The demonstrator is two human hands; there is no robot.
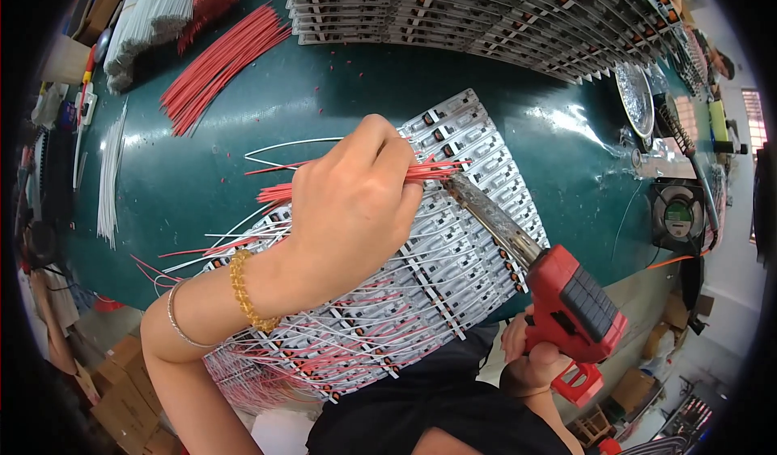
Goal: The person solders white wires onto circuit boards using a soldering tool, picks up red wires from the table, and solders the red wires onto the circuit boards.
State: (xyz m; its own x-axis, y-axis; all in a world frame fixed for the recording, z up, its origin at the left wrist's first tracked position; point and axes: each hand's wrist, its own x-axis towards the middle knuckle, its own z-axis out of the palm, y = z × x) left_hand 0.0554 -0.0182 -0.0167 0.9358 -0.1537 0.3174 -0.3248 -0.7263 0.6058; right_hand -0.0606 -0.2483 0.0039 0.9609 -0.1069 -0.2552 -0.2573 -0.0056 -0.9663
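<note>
My left hand (354, 198) is closed around a bundle of thin red wires (427, 170), whose ends stick out on both sides of the fist. Below it lies a slanted panel of grey plastic pieces in rows (477, 143), with small metal and orange-brown parts. Many white and red wires (368, 317) trail from its rows to the lower left. My right hand (534, 359) grips a red soldering gun (571, 305) with a black ribbed section. The gun's darkened metal nozzle (490, 212) points up-left, its tip right by the red wire ends; whether they touch I cannot tell.
Bundles of red wires (222, 66) and white wires (154, 14) lie at the far left, with loose white wires (112, 176) nearby. More grey panels (486, 14) stand stacked at the back. A small fan (678, 214) and a soldering iron stand (673, 119) are at right.
</note>
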